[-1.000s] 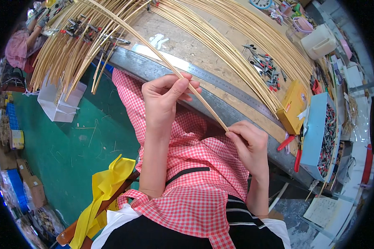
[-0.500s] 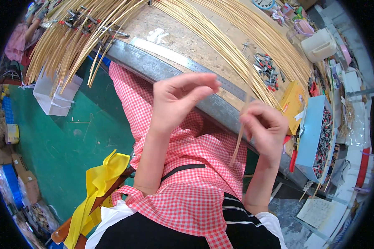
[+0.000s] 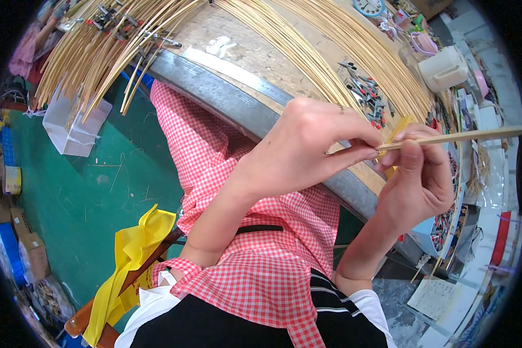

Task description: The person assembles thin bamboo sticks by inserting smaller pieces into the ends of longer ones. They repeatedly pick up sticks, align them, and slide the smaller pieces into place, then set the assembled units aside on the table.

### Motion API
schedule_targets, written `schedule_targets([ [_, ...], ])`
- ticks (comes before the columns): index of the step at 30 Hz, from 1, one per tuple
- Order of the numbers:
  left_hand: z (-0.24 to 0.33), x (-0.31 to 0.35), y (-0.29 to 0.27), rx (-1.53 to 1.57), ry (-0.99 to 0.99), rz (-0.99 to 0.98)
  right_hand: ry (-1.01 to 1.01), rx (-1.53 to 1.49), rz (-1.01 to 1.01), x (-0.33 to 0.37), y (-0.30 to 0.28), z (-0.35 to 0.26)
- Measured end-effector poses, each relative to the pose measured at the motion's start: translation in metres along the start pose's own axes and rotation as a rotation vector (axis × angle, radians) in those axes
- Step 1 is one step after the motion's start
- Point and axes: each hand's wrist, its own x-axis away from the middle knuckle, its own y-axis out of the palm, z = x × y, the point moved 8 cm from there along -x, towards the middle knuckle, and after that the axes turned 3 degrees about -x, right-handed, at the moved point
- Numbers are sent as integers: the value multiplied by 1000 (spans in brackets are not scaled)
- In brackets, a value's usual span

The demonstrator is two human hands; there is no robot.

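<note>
My right hand (image 3: 421, 188) pinches a slim bamboo strip (image 3: 470, 137) between thumb and fingers. The strip lies nearly level and sticks out to the right past that hand. My left hand (image 3: 307, 145) is closed on the strip's left end, thumb and fingertips meeting there just beside my right fingers. Both hands are above the table's front edge, in front of long bundles of bamboo strips (image 3: 307, 46). Small metal clips (image 3: 370, 98) with red and black parts lie beyond my hands. A steel ruler (image 3: 232, 74) rests along the near edge, partly covered by my left hand.
More bamboo strips held with clips (image 3: 107, 52) overhang the table at the left, above a white bin (image 3: 75, 130). At the right stand a white jug (image 3: 443, 69) and a blue box (image 3: 426, 235) of clips. Yellow cloth (image 3: 136, 249) hangs over a wooden bar at lower left.
Both hands have moved right, and my left hand has come across to meet the right one. The strip, hanging downward from my right hand before, now lies nearly level; my left fingers have closed on its end.
</note>
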Motion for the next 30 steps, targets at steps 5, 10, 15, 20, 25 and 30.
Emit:
schedule_targets([
  [5, -23, 16, 11, 18, -83, -100, 105, -1, -64, 14, 1, 26],
  [10, -37, 33, 11, 22, -149, -142, 187, 40, -146, 24, 4, 37],
  [15, -35, 34, 10, -7, -132, -139, 80, 121, -135, 22, 5, 31],
  [20, -23, 34, 4, -74, -271, 27, 197, 139, 59, 19, 5, 40],
  [25, -24, 38, 2, -302, -174, 197, 282, 88, 80, 19, 14, 64],
  [30, -41, 46, -12, -317, -288, 190, 368, 117, -40, 14, 7, 89],
])
